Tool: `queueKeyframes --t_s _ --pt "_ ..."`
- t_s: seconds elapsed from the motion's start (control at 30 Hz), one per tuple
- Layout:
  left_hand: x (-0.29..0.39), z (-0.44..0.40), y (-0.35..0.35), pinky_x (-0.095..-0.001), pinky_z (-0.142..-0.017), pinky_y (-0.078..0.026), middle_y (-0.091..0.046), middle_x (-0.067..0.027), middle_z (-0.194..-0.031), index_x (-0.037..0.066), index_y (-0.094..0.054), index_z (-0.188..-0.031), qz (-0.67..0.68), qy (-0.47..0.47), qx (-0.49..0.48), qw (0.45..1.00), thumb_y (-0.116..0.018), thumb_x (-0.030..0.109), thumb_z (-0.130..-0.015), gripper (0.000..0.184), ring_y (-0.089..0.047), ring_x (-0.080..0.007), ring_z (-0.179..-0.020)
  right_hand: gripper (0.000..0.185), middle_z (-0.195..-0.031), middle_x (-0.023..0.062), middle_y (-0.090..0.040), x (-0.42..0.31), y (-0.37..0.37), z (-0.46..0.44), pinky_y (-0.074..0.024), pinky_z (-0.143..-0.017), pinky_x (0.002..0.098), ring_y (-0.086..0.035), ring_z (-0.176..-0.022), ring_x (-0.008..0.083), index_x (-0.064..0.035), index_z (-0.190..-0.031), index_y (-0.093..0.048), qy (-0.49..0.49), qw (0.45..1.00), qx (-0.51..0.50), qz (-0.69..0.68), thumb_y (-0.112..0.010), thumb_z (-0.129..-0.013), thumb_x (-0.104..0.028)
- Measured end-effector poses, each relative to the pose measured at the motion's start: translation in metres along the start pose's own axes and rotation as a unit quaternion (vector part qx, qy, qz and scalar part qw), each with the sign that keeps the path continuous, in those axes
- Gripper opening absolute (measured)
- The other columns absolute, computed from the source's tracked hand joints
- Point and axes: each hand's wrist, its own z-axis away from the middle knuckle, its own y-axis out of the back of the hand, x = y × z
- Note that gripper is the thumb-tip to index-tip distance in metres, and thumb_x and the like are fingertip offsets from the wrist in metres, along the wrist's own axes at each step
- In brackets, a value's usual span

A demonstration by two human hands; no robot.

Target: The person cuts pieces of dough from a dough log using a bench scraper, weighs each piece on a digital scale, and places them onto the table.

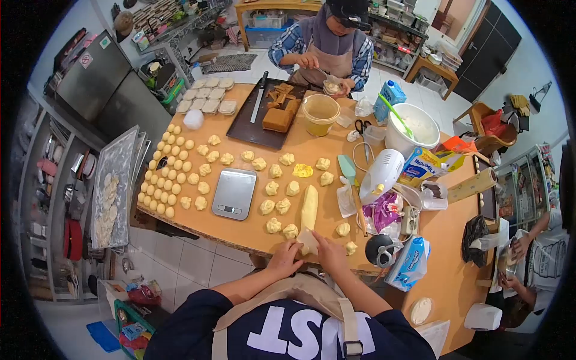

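A long roll of pale yellow dough [309,207] lies on the table in front of me, its near end between my hands. My right hand [331,253] is closed on a whitish, translucent dough scraper [307,242], held across the near end of the roll. Beside it on the left, my left hand [284,259] has its thumb apart from its fingers, and the fingertips reach the scraper's edge. Rough dough pieces [273,225] are scattered around the roll. A kitchen scale [234,193] with a bare plate stands to the left.
Rows of smooth dough balls [170,174] cover the table's left end. A dark tray [240,129] holds a knife [259,96] and brown cake [279,119]. A hand mixer [381,174] and white bucket [413,129] stand right. One co-worker [330,51] works opposite; another person's hands [517,264] show far right.
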Motion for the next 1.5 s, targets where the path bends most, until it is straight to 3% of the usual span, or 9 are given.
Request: queueKeyframes --t_s 0.23,0.33,0.4,0.5,0.63,1.0,1.1,1.33,1.5 --pt "-0.006 -0.001 0.01 -0.0381 -0.086 -0.048 -0.057 -0.0141 -0.105 0.002 -0.057 -0.105 0.11 0.024 -0.032 0.993 -0.075 0.017 -0.077 0.037 -0.057 -0.0321 -0.098 0.054 -0.118 0.0156 -0.063 -0.006 0.006 0.033 -0.0537 -0.076 0.037 -0.066 -0.09 0.0314 -0.0119 -0.134 -0.052 -0.084 0.96 0.045 -0.265 -0.064 -0.082 -0.001" --pt "0.002 -0.006 0.035 -0.0368 -0.082 -0.05 -0.06 -0.014 -0.101 0.002 -0.058 -0.101 0.1 -0.053 0.102 0.988 -0.075 0.016 -0.078 0.031 -0.059 -0.0302 -0.091 0.057 -0.124 0.015 -0.059 0.013 0.012 0.038 -0.0506 -0.084 0.0364 -0.062 -0.101 0.0264 -0.009 -0.137 -0.048 -0.129 0.885 0.153 -0.42 -0.062 -0.083 0.001" --pt "-0.008 -0.012 0.051 -0.033 -0.083 -0.049 -0.06 -0.0108 -0.103 0.003 -0.056 -0.106 0.186 0.026 0.16 0.969 -0.075 0.011 -0.078 0.035 -0.058 -0.0211 -0.093 0.06 -0.129 0.0174 -0.055 0.04 0.0 0.048 -0.0439 -0.098 0.0373 -0.057 -0.115 0.0261 -0.0061 -0.138 -0.045 -0.181 0.816 0.184 -0.518 -0.062 -0.082 0.001" --pt "-0.031 -0.031 0.097 -0.031 -0.086 -0.047 -0.056 -0.0066 -0.106 0.004 -0.048 -0.115 0.359 0.069 0.235 0.901 -0.077 0.007 -0.076 0.049 -0.056 -0.0165 -0.098 0.061 -0.134 0.016 -0.05 0.058 -0.001 0.06 -0.0412 -0.102 0.0358 -0.053 -0.119 0.0263 -0.0041 -0.14 -0.042 -0.166 0.864 0.209 -0.427 -0.061 -0.083 0.002" --pt "-0.058 -0.066 0.167 -0.0324 -0.088 -0.046 -0.055 -0.0082 -0.109 0.003 -0.047 -0.116 0.177 0.018 0.385 0.906 -0.077 0.006 -0.074 0.052 -0.055 -0.0193 -0.101 0.06 -0.133 0.0161 -0.051 0.017 0.03 0.061 -0.0415 -0.102 0.0381 -0.053 -0.119 0.0279 -0.0056 -0.14 -0.043 -0.214 0.825 0.185 -0.489 -0.061 -0.083 0.001" --pt "-0.2 -0.074 0.166 -0.0409 -0.093 -0.042 -0.062 -0.0104 -0.101 0.009 -0.064 -0.101 -0.084 0.022 0.111 0.99 -0.069 0.014 -0.08 0.023 -0.055 -0.0308 -0.103 0.058 -0.136 0.0158 -0.05 0.0 0.013 0.046 -0.037 -0.105 0.0348 -0.049 -0.125 0.0241 -0.0004 -0.139 -0.042 -0.151 0.909 0.196 -0.336 -0.061 -0.084 0.001" --pt "-0.153 -0.079 0.216 -0.0447 -0.099 -0.034 -0.052 -0.0128 -0.112 0.01 -0.059 -0.11 -0.236 0.001 0.235 0.943 -0.071 0.02 -0.079 0.035 -0.046 -0.0335 -0.112 0.058 -0.134 0.0162 -0.051 -0.011 -0.002 0.036 -0.0399 -0.102 0.0352 -0.051 -0.121 0.0243 -0.0024 -0.139 -0.044 -0.147 0.901 0.239 -0.332 -0.06 -0.083 0.002" --pt "-0.183 -0.094 0.323 -0.0471 -0.102 -0.028 -0.046 -0.013 -0.117 0.005 -0.049 -0.113 -0.077 0.005 0.522 0.849 -0.073 0.023 -0.081 0.044 -0.04 -0.0328 -0.116 0.054 -0.131 0.0147 -0.054 -0.072 0.011 -0.008 -0.0458 -0.094 0.0344 -0.054 -0.115 0.0235 -0.0041 -0.137 -0.047 -0.211 0.844 0.237 -0.433 -0.058 -0.084 0.003" --pt "-0.22 -0.064 0.302 -0.0474 -0.105 -0.027 -0.046 -0.0135 -0.125 0.005 -0.049 -0.122 -0.104 0.059 0.482 0.868 -0.072 0.016 -0.081 0.049 -0.039 -0.033 -0.121 0.052 -0.127 0.0163 -0.057 -0.089 -0.032 -0.03 -0.047 -0.093 0.0351 -0.059 -0.11 0.0247 -0.0028 -0.136 -0.048 -0.145 0.873 0.251 -0.391 -0.059 -0.085 0.001"
